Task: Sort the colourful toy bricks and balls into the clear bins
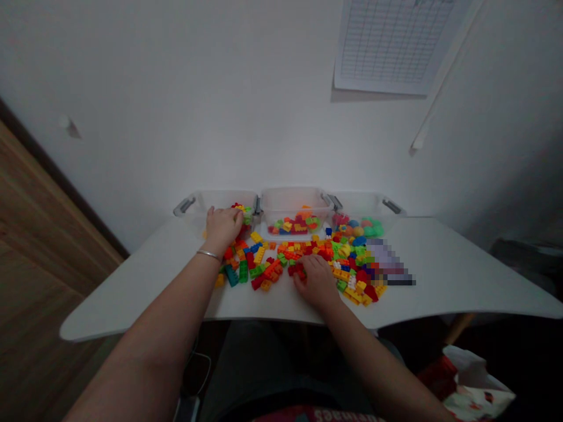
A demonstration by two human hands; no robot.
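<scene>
Our left hand [223,225] reaches to the leftmost bin [196,206], centre-left. Our right hand [315,280] lies palm-down on the bricks [264,268], centre. We cannot tell either grasp. Three bins [292,198], two hands.

Your forearms [176,316] are bare, with a thin silver bangle [208,254] on the left wrist. You wear dark trousers [264,363] and a red top [308,415] with white lettering.

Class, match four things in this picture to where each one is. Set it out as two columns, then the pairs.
1 left hand
2 right hand
3 chart
4 middle bin

a on the wall
b on loose bricks
c at the left bin
d between two bins

Pairs: 1-c, 2-b, 3-a, 4-d
</scene>
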